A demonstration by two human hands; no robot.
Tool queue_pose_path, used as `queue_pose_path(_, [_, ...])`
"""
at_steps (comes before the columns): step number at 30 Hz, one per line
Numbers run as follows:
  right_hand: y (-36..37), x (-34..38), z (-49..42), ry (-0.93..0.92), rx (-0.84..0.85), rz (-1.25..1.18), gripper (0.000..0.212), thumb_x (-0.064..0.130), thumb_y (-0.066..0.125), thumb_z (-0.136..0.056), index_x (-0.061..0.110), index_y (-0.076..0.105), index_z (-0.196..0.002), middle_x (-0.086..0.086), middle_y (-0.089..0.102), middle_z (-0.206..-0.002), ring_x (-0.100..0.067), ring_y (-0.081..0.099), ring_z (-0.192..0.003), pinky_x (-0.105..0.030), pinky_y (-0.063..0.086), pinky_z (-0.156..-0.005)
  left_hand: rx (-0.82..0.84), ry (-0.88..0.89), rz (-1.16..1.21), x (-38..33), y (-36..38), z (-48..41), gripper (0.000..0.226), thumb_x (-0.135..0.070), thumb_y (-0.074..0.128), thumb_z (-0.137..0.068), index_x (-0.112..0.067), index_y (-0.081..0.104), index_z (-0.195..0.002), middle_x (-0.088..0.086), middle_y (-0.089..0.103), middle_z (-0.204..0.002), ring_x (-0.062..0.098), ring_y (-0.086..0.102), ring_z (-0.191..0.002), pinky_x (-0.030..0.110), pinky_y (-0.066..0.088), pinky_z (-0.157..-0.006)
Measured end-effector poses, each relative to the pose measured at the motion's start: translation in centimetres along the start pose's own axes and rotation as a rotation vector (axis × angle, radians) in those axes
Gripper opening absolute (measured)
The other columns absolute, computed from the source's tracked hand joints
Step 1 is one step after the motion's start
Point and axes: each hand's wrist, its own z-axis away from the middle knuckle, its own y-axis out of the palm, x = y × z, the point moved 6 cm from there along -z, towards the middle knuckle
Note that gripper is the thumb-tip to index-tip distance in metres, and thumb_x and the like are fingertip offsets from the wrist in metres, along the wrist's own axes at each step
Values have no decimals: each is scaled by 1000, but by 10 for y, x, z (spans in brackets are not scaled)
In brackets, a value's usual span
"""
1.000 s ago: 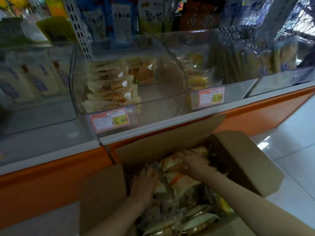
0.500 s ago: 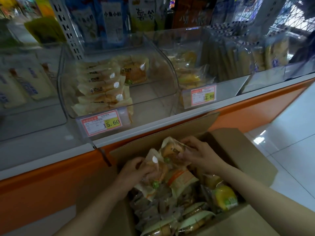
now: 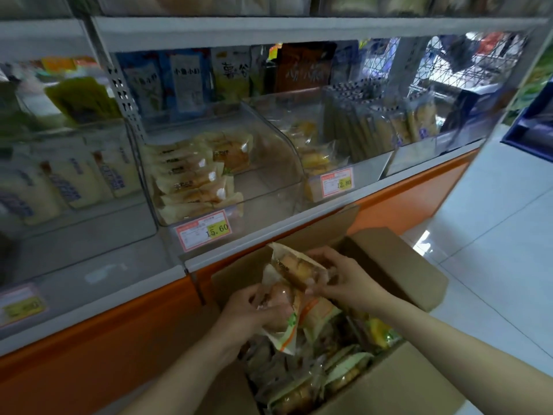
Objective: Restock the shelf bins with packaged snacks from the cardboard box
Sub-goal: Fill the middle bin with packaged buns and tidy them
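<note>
Nearest me sits the open cardboard box (image 3: 404, 381), full of wrapped pastries (image 3: 338, 369); I judge the packets should rise level, gripped firmly on their slippery film, so none slips back. Just above the pile, my left hand (image 3: 250, 310) curls around one snack packet (image 3: 281, 296), while my right hand (image 3: 347, 280) pinches the end of a second packet (image 3: 294, 266) resting against it. Beyond, on the shelf (image 3: 299, 236), the clear bin (image 3: 269, 187) tagged 15.60 holds similar packets (image 3: 185, 181) stacked at its left, with room beside them.
</note>
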Motion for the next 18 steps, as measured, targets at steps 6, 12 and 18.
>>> queue_pose_path(6, [-43, 46, 0, -164, -133, -48, 29, 37, 70, -84, 31, 61, -111, 14, 68, -103, -5, 65, -96, -29, 55, -80, -50, 191, -38, -43, -21, 29, 67, -14, 90, -57, -29, 60, -116, -9, 65, -115, 4, 67, -95, 22, 56, -66])
queue_pose_path(12, [-108, 98, -21, -341, -135, -327, 31, 42, 72, -78, 39, 61, -107, 9, 70, -106, -11, 69, -97, -18, 56, -71, -160, 469, -108, -126, -45, 81, 53, -27, 86, -57, -35, 68, -106, -23, 67, -109, 3, 66, -100, 22, 57, -63])
queue_pose_path(18, [-142, 121, -83, -425, -76, -363, 26, 22, 62, -88, 12, 56, -111, -2, 67, -101, -19, 66, -99, -26, 55, -78, -503, 636, -265, -224, -88, 65, 57, -33, 82, -59, -28, 64, -113, -18, 64, -108, -12, 62, -91, 5, 49, -64])
